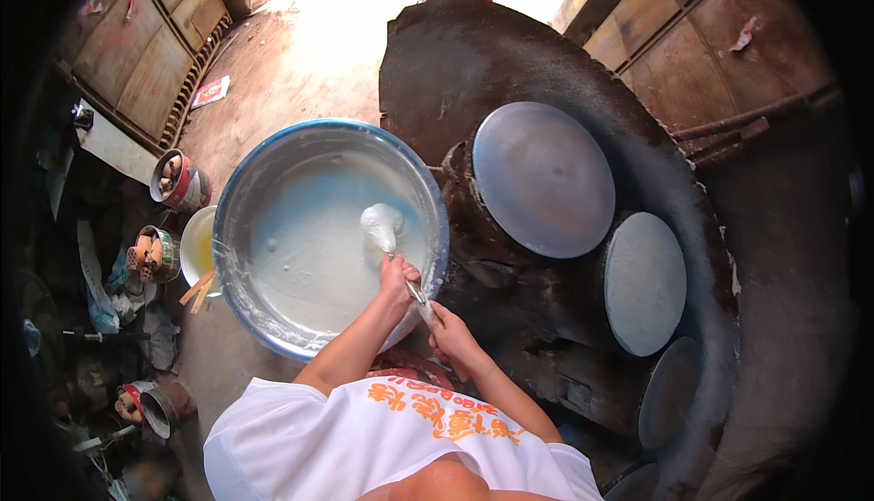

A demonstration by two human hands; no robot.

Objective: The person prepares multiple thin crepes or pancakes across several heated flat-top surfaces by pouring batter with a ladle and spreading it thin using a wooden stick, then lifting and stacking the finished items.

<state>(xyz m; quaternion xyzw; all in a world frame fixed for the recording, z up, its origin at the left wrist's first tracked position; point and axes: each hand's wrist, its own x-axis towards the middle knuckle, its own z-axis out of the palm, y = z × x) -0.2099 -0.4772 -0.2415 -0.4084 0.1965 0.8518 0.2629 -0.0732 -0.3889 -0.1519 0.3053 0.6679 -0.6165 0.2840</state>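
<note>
White-coated at its head, the ladle [415, 290] slants over the near-right rim of the basin [330, 124], the left hand [398, 277] gripping above, the right hand [452, 335] gripping lower.

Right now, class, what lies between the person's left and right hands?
In the head view, the metal handle of a white-coated tool, above the basin rim.

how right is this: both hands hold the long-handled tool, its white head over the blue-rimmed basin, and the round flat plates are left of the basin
The side is wrong: the head view shows the round flat plates right of the blue-rimmed basin. Left hand and right hand do hold the long-handled tool.
</note>
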